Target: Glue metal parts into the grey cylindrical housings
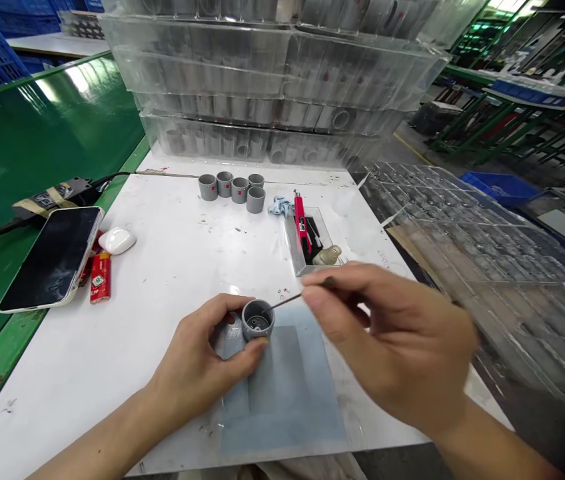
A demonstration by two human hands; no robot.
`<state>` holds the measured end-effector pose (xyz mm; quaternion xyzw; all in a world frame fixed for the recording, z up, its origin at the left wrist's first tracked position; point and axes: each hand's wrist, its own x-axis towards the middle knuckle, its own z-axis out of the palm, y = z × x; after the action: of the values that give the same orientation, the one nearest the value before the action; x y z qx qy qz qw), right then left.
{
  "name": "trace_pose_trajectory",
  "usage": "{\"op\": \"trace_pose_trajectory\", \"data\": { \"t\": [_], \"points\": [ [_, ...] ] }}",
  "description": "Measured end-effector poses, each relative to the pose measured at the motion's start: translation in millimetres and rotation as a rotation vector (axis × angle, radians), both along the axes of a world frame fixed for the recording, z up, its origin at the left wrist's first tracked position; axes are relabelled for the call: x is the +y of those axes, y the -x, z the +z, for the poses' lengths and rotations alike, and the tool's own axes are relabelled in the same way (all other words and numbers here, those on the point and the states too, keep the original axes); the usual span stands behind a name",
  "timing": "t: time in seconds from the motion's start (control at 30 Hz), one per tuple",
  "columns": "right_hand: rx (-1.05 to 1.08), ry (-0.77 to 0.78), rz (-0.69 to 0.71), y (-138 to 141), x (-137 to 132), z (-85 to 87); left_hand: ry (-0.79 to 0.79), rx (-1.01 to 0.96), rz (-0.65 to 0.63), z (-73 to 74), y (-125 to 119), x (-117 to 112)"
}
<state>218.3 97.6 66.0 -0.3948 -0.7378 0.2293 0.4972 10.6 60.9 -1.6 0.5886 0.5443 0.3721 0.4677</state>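
My left hand (207, 353) grips a small grey cylindrical cup (258, 321) between thumb and fingers, over a pale blue sheet (307, 393). The cup's mouth faces up, and dark parts with small round details show inside it. Between thumb and fingertips, my right hand (387, 333) pinches a thin dark metal pick (287, 302). The pick slants down to the left, and its tip is inside the cup's mouth; whether it touches anything there I cannot tell. Several similar grey cups (239, 191) stand farther back on the white table, some with a red mark.
A clear box (295, 257) holds a red utility knife (301, 223) and other small items. At left lie a phone (52, 260), a white earbud case (117, 241) and a red battery (100, 279). Stacked clear trays (282, 67) rise behind; more trays (462, 253) are at right.
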Motion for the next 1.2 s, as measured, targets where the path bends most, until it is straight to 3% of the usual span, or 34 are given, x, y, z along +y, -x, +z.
{"op": "trace_pose_trajectory", "data": {
  "t": [0.17,0.43,0.67,0.8,0.93,1.07,1.2],
  "points": [
    [0.035,0.022,0.16,8,7,-20.4,0.005,-0.047,-0.001,-4.3,0,0],
    [0.026,0.058,0.194,10,8,-28.6,-0.011,-0.058,0.003,-7.6,-1,-2],
    [0.047,0.063,0.109,0,3,-17.5,-0.046,-0.023,-0.009,-4.2,-1,-1],
    [0.136,-0.068,-0.147,-22,9,-4.8,-0.145,0.037,-0.04,-6.8,-1,-3],
    [0.051,-0.289,-0.395,-47,30,1.3,-0.305,0.115,-0.086,-14.0,-1,-8],
    [-0.013,-0.325,-0.431,-59,48,-3.0,-0.457,0.212,-0.14,-17.7,-1,-13],
    [-0.158,-0.264,-0.36,-59,55,-13.6,-0.549,0.29,-0.175,-15.8,-1,-15]
  ]
}}
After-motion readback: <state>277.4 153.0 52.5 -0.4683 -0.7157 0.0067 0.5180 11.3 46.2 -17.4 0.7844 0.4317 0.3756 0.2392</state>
